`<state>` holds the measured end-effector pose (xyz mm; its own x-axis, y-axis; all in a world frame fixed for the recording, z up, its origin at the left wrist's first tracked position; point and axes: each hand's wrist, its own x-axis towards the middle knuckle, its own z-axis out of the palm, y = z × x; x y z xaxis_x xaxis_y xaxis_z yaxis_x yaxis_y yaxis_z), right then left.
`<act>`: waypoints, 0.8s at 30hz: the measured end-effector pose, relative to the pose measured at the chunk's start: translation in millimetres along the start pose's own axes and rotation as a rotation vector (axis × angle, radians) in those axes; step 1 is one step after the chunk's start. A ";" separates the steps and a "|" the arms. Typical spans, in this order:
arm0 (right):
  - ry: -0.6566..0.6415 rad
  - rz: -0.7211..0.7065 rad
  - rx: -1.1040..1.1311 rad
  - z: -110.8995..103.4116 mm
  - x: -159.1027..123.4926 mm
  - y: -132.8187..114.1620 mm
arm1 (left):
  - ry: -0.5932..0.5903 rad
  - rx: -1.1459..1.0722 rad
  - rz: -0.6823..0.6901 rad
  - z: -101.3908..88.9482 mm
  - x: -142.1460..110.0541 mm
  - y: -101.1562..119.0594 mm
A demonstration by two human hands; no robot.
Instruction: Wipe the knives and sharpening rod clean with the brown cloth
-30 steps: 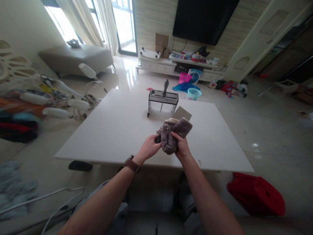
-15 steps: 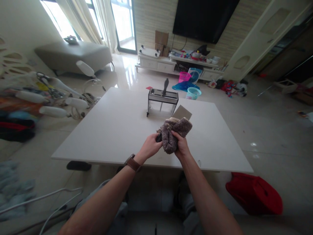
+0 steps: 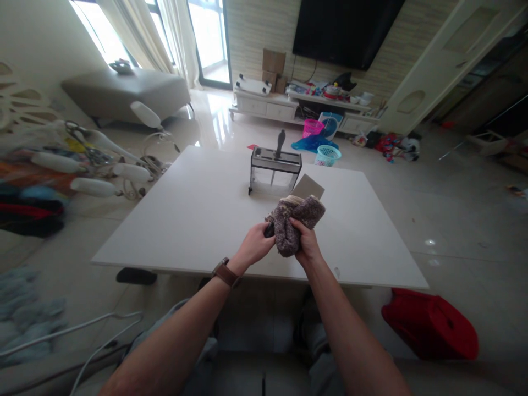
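My left hand, with a brown-strapped watch on the wrist, is closed round the black handle of a kitchen knife. The wide grey blade of this cleaver-like knife sticks out past a bunched brown cloth. My right hand grips the cloth, its thumb pressed on the front; the cloth hides the middle of the blade. Just beyond them a knife block with clear sides and a dark frame stands upright on the white table. One black knife handle rises from its top.
A small red object shows behind the block. Past the far edge are a light-blue basket, a pink basket and a TV cabinet. A white-shaded lamp is at the left, a red seat-like object at the lower right.
The view has shifted very slightly. Both hands keep the same hold on the knife and the cloth, with hardly any movement visible.
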<state>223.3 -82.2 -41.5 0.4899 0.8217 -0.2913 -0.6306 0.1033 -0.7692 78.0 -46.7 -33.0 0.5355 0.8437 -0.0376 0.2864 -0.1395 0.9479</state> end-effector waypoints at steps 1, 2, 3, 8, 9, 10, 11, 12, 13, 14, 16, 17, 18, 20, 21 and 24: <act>0.000 -0.002 0.001 -0.3 -0.2 0.4 | -0.002 0.000 0.000 -0.1 -0.3 -0.1; 0.000 -0.002 -0.001 -0.8 -0.2 0.9 | -0.003 0.002 0.000 -0.2 -0.4 -0.3; 0.002 -0.001 -0.005 -1.5 -0.1 1.3 | -0.005 0.004 -0.001 -0.3 -0.4 -0.4; -0.003 0.007 -0.022 -4.4 1.4 1.9 | -0.004 0.010 -0.007 -0.7 1.2 -0.7; -0.008 0.006 -0.022 -4.3 1.6 1.7 | -0.003 0.010 -0.009 -0.9 1.6 -0.8; -0.014 0.005 -0.023 -3.9 1.8 1.6 | -0.001 0.011 -0.011 -1.2 2.1 -0.9; -0.021 0.005 -0.024 -3.3 2.0 1.5 | 0.001 0.010 -0.013 -1.5 2.6 -1.1; -0.025 0.006 -0.026 -2.6 2.1 1.4 | 0.002 0.009 -0.014 -1.9 3.0 -1.4; -0.027 0.007 -0.028 -1.8 2.1 1.4 | 0.003 0.008 -0.014 -2.3 3.3 -1.7; -0.025 0.008 -0.029 -1.0 2.1 1.4 | 0.002 0.006 -0.014 -2.6 3.5 -1.9; -0.013 0.009 -0.027 0.2 1.9 1.6 | 0.001 0.002 -0.011 -2.9 3.4 -2.2; -0.006 0.010 -0.024 0.5 1.7 1.7 | -0.001 0.000 -0.009 -2.9 3.1 -2.1; -0.002 0.011 -0.022 0.6 1.4 1.9 | -0.002 -0.002 -0.008 -2.8 2.6 -2.0; 0.000 0.010 -0.022 0.2 0.9 2.2 | -0.001 -0.004 -0.008 -2.4 1.6 -1.4; -0.001 0.010 -0.024 -0.2 0.6 2.3 | 0.000 -0.004 -0.007 -2.2 1.1 -1.1; -0.002 0.011 -0.031 -1.7 0.2 2.4 | -0.003 -0.009 -0.002 -1.9 0.6 -0.3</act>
<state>222.9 -82.7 -44.4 0.4816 0.8238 -0.2990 -0.6173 0.0766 -0.7830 76.7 -45.2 -32.7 0.5373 0.8424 -0.0408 0.2808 -0.1330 0.9505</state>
